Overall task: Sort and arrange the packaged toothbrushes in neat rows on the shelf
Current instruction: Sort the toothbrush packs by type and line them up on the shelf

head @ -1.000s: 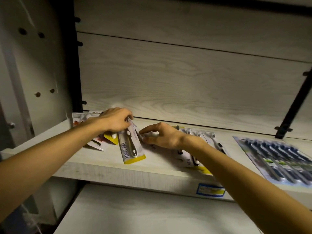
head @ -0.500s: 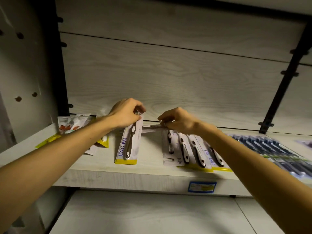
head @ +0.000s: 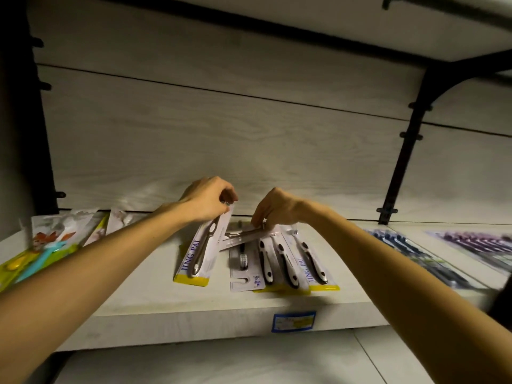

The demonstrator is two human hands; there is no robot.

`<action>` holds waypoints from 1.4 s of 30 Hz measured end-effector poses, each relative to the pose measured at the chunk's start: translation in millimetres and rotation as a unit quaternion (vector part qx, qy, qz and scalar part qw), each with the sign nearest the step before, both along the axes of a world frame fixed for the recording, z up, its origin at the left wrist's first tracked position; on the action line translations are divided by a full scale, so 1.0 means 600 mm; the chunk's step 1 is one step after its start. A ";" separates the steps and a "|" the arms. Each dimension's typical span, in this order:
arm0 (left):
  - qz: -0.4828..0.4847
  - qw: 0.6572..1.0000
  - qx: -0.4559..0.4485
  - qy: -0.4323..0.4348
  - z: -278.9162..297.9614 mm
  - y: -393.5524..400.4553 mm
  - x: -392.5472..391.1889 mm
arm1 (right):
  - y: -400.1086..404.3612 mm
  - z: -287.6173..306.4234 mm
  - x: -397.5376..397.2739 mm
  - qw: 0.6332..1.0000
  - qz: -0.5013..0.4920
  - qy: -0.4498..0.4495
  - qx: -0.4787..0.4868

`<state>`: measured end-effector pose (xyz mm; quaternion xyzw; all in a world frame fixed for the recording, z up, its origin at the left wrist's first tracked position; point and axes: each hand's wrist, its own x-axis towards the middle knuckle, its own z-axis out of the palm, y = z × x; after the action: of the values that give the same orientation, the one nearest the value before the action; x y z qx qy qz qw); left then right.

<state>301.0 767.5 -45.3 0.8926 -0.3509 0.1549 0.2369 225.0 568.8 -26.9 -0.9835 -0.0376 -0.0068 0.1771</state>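
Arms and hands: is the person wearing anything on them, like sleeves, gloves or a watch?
No. Both arms are bare as far as the picture shows, with no sleeves in sight. The left hand and right hand have no gloves, and no watch or bracelet shows on either wrist.

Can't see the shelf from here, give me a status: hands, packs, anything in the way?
Left hand grips top of yellow-edged pack. Right hand pinches crosswise pack over the row of packs. Nothing blocking.

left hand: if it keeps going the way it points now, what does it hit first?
Probably the back panel. The left hand, gripping the top of a carded pack, points away over the shelf; nothing shows between, though depth is unclear.
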 end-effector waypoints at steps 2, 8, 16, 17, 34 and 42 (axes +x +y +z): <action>-0.006 1.000 0.002 0.004 0.003 -0.002 0.005 | 0.002 0.005 0.007 1.000 -0.006 -0.003 -0.001; -0.007 1.000 0.007 0.024 -0.004 -0.007 0.016 | 0.021 -0.014 0.022 0.997 0.003 -0.077 0.009; -0.019 0.996 0.044 0.071 -0.025 -0.010 0.025 | 0.039 -0.073 0.034 0.989 -0.027 -0.139 0.042; -0.020 0.995 0.051 0.079 -0.031 -0.009 0.027 | 0.039 -0.082 0.034 0.987 -0.040 -0.148 0.038; 0.054 0.980 -0.109 0.160 -0.062 0.018 0.017 | 0.039 -0.096 0.047 0.978 0.006 -0.118 0.169; 0.100 0.980 -0.115 0.128 -0.047 0.012 0.007 | 0.024 -0.081 0.021 0.969 0.044 -0.066 0.234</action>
<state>305.2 774.5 -73.5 0.9026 -0.2065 0.1010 0.3639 237.9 583.1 -75.3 -0.9093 -0.0903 -0.0725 0.3998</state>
